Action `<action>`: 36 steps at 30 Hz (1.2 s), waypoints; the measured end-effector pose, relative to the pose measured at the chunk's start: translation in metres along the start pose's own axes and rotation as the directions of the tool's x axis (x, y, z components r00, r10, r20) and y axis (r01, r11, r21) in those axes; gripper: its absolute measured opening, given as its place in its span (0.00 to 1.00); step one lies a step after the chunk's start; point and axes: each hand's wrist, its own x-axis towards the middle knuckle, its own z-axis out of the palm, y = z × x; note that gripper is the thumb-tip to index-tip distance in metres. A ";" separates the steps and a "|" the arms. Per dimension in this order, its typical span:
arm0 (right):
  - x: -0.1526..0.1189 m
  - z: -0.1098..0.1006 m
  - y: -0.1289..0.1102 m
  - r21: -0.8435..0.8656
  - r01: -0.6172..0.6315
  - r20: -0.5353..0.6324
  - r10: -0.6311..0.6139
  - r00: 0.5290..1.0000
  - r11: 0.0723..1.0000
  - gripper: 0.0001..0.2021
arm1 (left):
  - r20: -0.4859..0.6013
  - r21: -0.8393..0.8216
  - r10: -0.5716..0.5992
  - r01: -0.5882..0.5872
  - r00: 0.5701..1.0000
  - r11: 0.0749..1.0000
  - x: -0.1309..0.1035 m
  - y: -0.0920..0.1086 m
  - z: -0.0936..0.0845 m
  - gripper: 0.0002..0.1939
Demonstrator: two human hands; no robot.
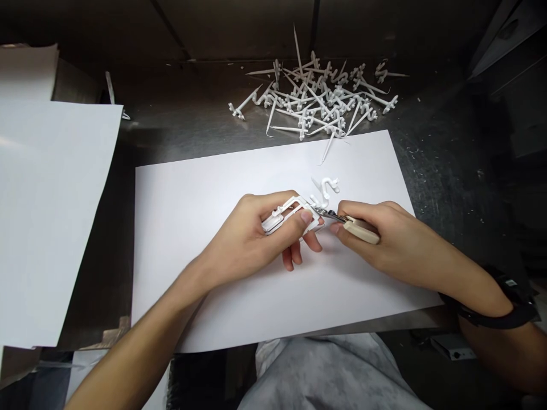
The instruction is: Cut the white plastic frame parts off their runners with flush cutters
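Between the thumb and fingers of my left hand (265,230) is a white plastic frame-like part (294,204), held above a white sheet (192,193). A curved white sprue piece (327,191) sticks up at the part's far right end. My right hand (384,236) is wrapped round the cream handles of small nippers (361,229). Their metal jaws reach left to the joint between the part and the sprue piece; whether the blades are fully closed I cannot tell. My fingers hide some of the plastic part.
A heap of white sprue scraps (316,99) with thin spikes lies on the dark metal table (188,128) behind the sheet. One scrap overlaps the sheet's back edge. At left, more white sheets (51,216) lie beside a cardboard box (77,82).
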 end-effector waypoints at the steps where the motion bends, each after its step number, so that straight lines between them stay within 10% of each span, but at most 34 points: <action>1: 0.000 0.000 0.000 -0.014 0.009 -0.013 -0.010 1.000 1.000 0.13 | -0.002 0.008 0.004 -0.004 1.000 1.000 0.000 -0.001 0.000 0.13; 22: 0.003 0.006 0.004 -0.161 0.049 -0.138 -0.071 0.988 0.986 0.14 | -0.035 0.042 0.042 -0.040 0.999 0.998 0.002 -0.005 0.000 0.15; 29: 0.008 -0.007 0.010 -0.266 -0.167 -0.309 0.080 0.948 0.949 0.15 | -0.117 -0.139 0.023 -0.040 0.993 0.990 0.006 -0.009 -0.001 0.17; 36: 0.007 -0.020 0.031 -0.583 -0.448 -0.381 0.259 0.887 0.677 0.07 | -0.339 -0.485 -0.093 -0.090 0.936 0.870 0.012 -0.003 -0.003 0.24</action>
